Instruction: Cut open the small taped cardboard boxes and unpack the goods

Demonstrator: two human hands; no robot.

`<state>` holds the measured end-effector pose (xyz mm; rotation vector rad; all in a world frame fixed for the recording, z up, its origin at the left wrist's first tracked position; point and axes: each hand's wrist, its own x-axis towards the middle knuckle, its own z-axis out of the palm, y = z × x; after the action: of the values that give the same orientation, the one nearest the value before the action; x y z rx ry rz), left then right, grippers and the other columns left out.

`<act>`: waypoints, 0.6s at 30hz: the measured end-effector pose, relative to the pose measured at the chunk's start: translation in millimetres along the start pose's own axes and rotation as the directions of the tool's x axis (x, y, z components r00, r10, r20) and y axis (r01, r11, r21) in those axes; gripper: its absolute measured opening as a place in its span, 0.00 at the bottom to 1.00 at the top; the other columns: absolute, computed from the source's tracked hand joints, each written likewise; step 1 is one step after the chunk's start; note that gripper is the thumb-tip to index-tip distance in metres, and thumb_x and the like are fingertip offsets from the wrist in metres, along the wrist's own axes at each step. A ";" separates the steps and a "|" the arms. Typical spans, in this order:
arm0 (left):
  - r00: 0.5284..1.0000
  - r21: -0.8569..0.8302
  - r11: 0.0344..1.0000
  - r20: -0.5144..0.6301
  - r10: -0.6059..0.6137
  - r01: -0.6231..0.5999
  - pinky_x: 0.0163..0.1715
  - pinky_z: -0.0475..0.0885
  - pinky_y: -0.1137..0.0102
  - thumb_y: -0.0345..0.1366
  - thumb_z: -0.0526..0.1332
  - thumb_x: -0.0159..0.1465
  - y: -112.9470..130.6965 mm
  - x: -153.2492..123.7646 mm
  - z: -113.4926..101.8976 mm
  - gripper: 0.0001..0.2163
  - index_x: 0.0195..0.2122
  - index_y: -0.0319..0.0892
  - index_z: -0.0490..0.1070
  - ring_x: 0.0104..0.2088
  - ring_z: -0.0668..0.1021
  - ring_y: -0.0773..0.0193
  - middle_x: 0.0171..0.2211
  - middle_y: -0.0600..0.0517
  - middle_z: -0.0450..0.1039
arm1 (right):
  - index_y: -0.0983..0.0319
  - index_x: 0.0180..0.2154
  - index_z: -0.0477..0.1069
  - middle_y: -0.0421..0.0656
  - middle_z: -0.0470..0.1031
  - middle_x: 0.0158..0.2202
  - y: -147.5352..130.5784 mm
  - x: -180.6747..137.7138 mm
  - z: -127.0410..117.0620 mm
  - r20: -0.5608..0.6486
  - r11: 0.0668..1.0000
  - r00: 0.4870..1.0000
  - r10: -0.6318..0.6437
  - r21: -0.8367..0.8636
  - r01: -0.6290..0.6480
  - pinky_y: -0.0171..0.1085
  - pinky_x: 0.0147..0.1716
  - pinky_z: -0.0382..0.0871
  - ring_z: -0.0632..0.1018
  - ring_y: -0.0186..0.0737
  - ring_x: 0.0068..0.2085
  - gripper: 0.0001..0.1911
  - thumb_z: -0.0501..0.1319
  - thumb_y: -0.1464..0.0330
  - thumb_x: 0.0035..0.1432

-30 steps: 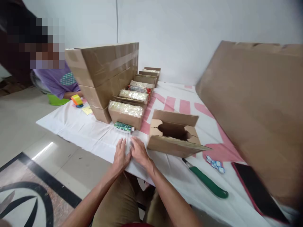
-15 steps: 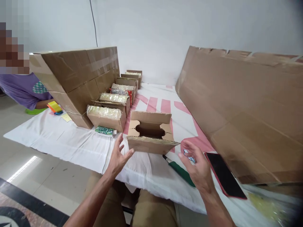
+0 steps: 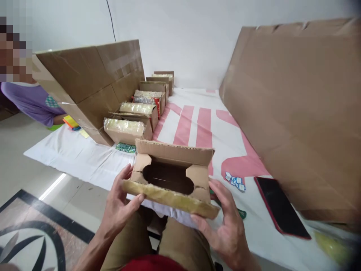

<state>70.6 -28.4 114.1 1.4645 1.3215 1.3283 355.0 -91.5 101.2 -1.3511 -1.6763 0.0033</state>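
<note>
Between my hands, above the table's front edge, is a small open cardboard box (image 3: 172, 201) with its long flaps spread and a dark inside. My left hand (image 3: 120, 205) grips its left end, thumb over the front flap. At the right end, my right hand (image 3: 222, 222) clasps the box with the thumb under the front flap. Behind the box and my right hand lies a green-handled tool (image 3: 241, 213), mostly hidden. A crumpled blue and white wrapper (image 3: 235, 181) is on the cloth just beyond my right hand.
Several small cardboard boxes (image 3: 124, 131) stand in a row beside a tall stacked-carton wall (image 3: 93, 86) on the left. A green packet (image 3: 125, 148) lies before them. To the right are a phone (image 3: 282, 207) and a big cardboard panel (image 3: 296, 113). Another person's purple sleeve (image 3: 31, 103) shows far left.
My hands, apart from the box and open before, have closed on its two ends. The box has come nearer to me and tilted, showing more of its inside. The view has shifted slightly.
</note>
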 end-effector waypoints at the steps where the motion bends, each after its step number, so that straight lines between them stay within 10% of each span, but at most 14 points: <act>1: 1.000 0.035 0.999 -0.003 -0.028 0.028 0.65 0.70 0.53 0.45 0.74 0.57 -0.1 -12.6 -11.4 0.38 0.68 0.50 0.62 0.69 0.69 0.43 0.69 0.42 0.65 | 0.58 0.71 0.57 0.55 0.70 0.64 -6.6 -10.8 -3.1 0.025 1.000 1.000 -0.016 0.003 0.016 0.55 0.59 0.73 0.73 0.58 0.63 0.39 0.66 0.56 0.65; 6: 0.986 0.108 0.980 0.010 -0.166 0.164 0.70 0.63 0.50 0.48 0.72 0.60 -13.7 -37.0 -29.7 0.38 0.69 0.50 0.60 0.70 0.68 0.44 0.71 0.43 0.62 | 0.59 0.73 0.53 0.57 0.66 0.67 -0.8 -23.1 -5.7 0.157 0.976 0.982 0.104 0.174 -0.131 0.59 0.62 0.67 0.70 0.61 0.66 0.45 0.60 0.43 0.65; 12: 0.992 0.133 0.985 0.033 -0.119 0.113 0.70 0.63 0.53 0.49 0.68 0.64 -20.8 -31.5 -7.6 0.36 0.71 0.48 0.59 0.72 0.64 0.45 0.72 0.42 0.60 | 0.57 0.72 0.54 0.56 0.66 0.68 31.6 43.1 8.1 0.095 0.874 0.960 0.265 0.396 -0.281 0.58 0.60 0.68 0.71 0.60 0.66 0.43 0.59 0.43 0.66; 18: 0.995 0.143 0.984 -0.003 -0.102 0.101 0.68 0.67 0.52 0.50 0.68 0.63 -12.8 -34.5 -3.3 0.35 0.68 0.45 0.61 0.69 0.68 0.43 0.69 0.40 0.65 | 0.57 0.56 0.74 0.50 0.78 0.54 12.6 46.6 1.5 0.126 0.975 0.992 0.008 0.219 -0.036 0.54 0.59 0.66 0.76 0.56 0.59 0.24 0.54 0.49 0.71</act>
<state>67.2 -59.9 95.1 1.4738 1.4947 1.1845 366.3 -50.4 124.0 -1.2218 -1.7083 0.2840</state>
